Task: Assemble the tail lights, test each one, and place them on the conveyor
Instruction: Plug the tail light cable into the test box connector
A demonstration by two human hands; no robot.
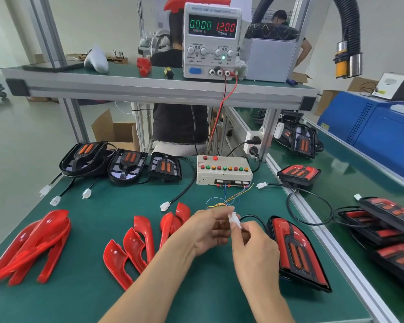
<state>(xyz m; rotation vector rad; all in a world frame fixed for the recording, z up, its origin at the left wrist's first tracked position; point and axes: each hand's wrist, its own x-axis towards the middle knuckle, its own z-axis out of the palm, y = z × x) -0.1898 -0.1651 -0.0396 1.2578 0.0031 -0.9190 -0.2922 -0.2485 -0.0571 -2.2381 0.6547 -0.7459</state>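
While both hands meet over the middle of the green counter (98,297), the left hand (210,231) and right hand (252,248) are pinching small white connectors (234,219) between curled fingers, pretty much touching each other. One plug trails thin coloured wires (229,199) back to the beige test box (223,171) with its row of red, green and orange buttons; the other runs on a black cable (254,217) to the assembled tail light (296,250) lying flat just right of the hands, red lens already on. Bunch of loose red lens covers (135,248) are scattered on the left side of the counter, and three black housings (126,165) without lenses sit along the back edge, their plugs lying loose. Power supply (211,43) up on the shelf reads 0.000 current and 12.00 volts. More finished lights (390,229) are piled on the conveyor (350,183) to the right, another one (299,174) sitting closer to the rail.
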